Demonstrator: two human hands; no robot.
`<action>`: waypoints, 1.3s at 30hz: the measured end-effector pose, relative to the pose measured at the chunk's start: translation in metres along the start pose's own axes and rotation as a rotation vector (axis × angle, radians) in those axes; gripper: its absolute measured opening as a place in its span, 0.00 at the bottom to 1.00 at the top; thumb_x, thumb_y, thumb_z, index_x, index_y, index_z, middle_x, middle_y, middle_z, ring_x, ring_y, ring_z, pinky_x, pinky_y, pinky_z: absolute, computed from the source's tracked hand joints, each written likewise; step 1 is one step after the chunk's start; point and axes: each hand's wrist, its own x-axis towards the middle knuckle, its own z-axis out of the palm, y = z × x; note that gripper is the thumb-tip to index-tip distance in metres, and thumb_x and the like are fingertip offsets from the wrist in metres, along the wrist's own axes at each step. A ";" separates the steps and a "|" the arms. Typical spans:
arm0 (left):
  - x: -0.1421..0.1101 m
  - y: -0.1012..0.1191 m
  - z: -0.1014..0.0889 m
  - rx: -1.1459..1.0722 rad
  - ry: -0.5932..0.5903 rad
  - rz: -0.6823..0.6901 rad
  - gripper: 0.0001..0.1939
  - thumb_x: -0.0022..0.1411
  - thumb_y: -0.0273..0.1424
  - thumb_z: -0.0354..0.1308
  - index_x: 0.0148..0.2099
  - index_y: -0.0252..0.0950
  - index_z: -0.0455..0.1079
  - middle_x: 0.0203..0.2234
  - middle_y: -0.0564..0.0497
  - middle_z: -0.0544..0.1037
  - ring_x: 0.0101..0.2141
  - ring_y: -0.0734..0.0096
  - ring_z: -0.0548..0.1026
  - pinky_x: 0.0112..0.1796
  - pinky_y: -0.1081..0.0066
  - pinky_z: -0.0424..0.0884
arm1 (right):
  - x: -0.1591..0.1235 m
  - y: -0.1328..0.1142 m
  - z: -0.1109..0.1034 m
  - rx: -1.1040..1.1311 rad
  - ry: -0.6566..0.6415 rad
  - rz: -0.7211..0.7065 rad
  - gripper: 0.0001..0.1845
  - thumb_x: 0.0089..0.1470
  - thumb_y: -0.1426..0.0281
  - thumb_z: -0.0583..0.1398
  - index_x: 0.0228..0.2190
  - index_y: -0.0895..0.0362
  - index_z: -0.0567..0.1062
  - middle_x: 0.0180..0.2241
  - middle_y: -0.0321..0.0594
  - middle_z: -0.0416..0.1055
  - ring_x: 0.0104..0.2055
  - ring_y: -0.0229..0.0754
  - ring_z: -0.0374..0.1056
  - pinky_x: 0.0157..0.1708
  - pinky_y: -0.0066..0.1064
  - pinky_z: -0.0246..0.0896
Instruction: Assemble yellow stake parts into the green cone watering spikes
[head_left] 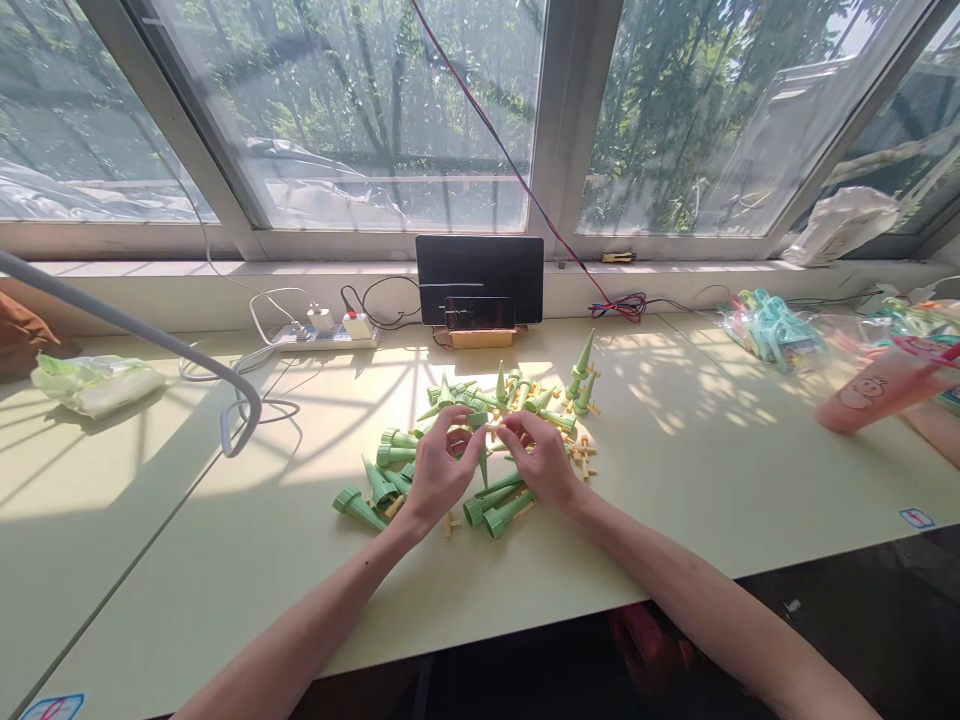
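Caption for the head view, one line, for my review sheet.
Two bare hands hold a green cone and a small yellow piece above a sunlit table.

Yellow piece (pixel 492 428) partly hidden by right hand (pixel 544 460); brown item (pixel 24 335) cut off by left edge, other person's arm (pixel 934 428) by right.

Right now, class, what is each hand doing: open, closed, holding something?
Left hand: closed, holding a green plastic spike.
Right hand: closed, pinching a small yellow fitting.

two hands (pixel 442 470), many green cones (pixel 499 514), one phone (pixel 480 313), one tablet (pixel 480 265), one pink cup (pixel 862 392)
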 end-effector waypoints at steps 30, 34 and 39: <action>-0.002 -0.005 0.001 0.097 -0.017 0.214 0.13 0.63 0.33 0.58 0.49 0.37 0.65 0.34 0.49 0.75 0.32 0.72 0.77 0.36 0.68 0.79 | 0.000 0.007 0.000 -0.024 -0.018 0.011 0.24 0.65 0.62 0.51 0.18 0.56 0.62 0.16 0.30 0.53 0.20 0.33 0.49 0.22 0.28 0.45; -0.002 -0.005 0.001 0.098 -0.030 0.224 0.13 0.63 0.33 0.58 0.49 0.38 0.66 0.34 0.49 0.75 0.32 0.71 0.77 0.35 0.67 0.79 | -0.001 0.007 -0.001 -0.008 -0.028 0.009 0.25 0.66 0.61 0.50 0.18 0.57 0.63 0.16 0.31 0.56 0.19 0.33 0.52 0.22 0.28 0.47; -0.003 -0.003 0.001 0.082 -0.031 0.200 0.12 0.63 0.33 0.58 0.49 0.38 0.66 0.34 0.49 0.75 0.32 0.71 0.77 0.36 0.68 0.79 | 0.000 0.005 -0.001 0.001 -0.027 0.003 0.25 0.66 0.61 0.49 0.18 0.56 0.63 0.16 0.31 0.57 0.19 0.33 0.53 0.22 0.29 0.47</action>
